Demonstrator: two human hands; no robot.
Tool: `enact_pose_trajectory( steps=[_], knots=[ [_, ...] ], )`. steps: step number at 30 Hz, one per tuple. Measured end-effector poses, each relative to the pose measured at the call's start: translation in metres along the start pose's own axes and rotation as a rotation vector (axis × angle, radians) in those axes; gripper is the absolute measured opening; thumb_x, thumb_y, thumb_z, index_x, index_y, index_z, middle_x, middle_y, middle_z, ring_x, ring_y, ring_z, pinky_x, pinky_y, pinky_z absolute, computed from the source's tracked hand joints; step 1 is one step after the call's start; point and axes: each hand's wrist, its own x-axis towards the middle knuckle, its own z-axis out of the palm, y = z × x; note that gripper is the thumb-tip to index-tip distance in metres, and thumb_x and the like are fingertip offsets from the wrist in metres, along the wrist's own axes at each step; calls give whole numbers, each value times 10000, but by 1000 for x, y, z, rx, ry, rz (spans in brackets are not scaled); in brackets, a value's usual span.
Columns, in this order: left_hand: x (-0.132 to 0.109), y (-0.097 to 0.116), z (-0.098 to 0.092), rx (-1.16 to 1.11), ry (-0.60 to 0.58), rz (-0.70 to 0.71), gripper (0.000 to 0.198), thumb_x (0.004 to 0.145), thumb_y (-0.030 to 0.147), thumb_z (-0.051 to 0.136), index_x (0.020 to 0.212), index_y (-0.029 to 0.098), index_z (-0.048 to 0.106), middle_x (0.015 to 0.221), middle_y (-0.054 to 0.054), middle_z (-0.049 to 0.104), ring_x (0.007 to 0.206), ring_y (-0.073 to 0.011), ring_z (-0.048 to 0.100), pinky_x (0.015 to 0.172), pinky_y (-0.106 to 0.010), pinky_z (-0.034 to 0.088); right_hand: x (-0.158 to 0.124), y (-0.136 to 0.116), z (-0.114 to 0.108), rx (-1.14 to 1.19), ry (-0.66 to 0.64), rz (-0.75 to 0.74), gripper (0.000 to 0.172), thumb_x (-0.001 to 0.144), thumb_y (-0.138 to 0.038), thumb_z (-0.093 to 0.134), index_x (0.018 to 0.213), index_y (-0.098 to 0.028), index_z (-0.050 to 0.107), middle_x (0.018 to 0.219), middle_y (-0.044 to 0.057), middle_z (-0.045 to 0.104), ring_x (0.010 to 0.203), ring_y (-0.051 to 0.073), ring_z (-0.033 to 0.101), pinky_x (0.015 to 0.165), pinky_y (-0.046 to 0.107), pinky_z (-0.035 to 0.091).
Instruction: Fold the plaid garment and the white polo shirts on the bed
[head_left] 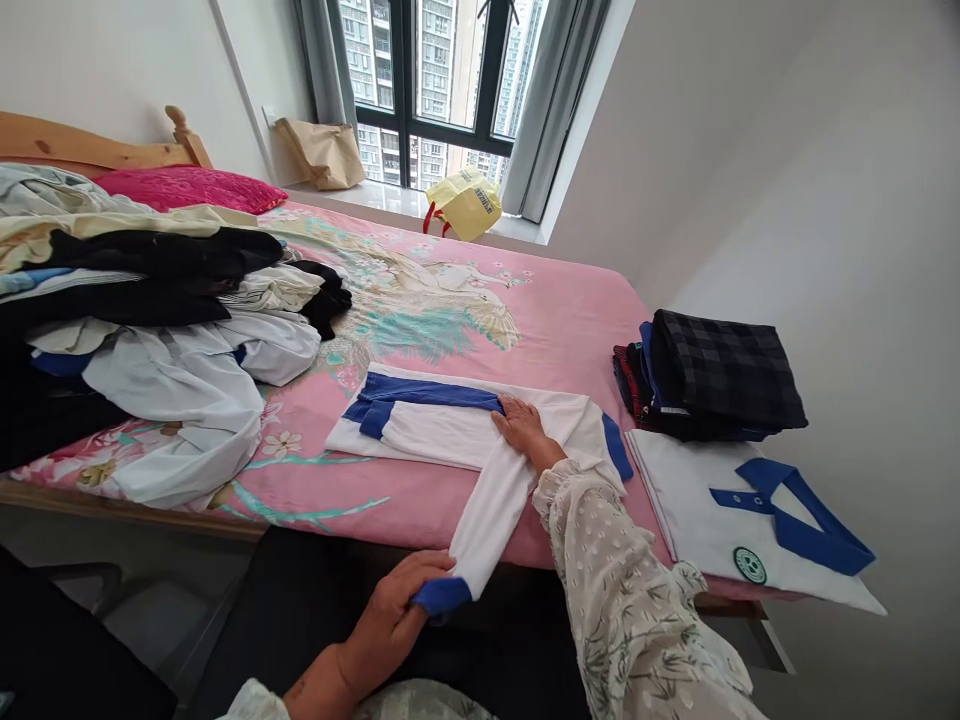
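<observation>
A white shirt with blue trim (427,425) lies partly folded on the pink bedsheet (555,320). One long sleeve runs off the bed's near edge. My left hand (394,615) is closed on that sleeve's blue cuff (442,595), below the bed edge. My right hand (525,428) lies flat with fingers stretched out, pressing on the shirt's body where the sleeve joins.
A heap of unfolded white and black clothes (150,340) covers the bed's left side. At the right sit a folded white polo with blue collar (750,515) and a stack topped by dark plaid fabric (720,375). A yellow bag (465,205) and a brown paper bag (322,152) rest on the windowsill.
</observation>
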Motion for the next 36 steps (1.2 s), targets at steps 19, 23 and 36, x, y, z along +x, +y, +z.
enact_pose_trajectory(
  steps=[19,23,36],
  knots=[
    [49,42,-13,-825,124,-597,381,686,288,665,1048,170,662,939,-54,701,817,-185,652,752,-349,537,-150,-92,-56,627,195,-520,404,772,-126,478,1138,-256,591,1160,23,623,1145,182,528,1019,349,394],
    [58,49,-15,-725,100,-545,274,628,227,696,889,145,686,786,-24,686,688,-142,613,670,-263,488,-183,-93,-44,669,173,-453,200,819,-186,526,978,-223,641,904,30,644,893,177,575,853,337,453],
    [61,44,-14,-409,68,-426,438,805,569,537,730,163,685,633,-8,628,618,-157,541,621,-281,448,-187,-91,-43,737,206,-441,134,854,-252,525,952,-224,612,901,39,624,858,175,562,795,324,461]
  ],
)
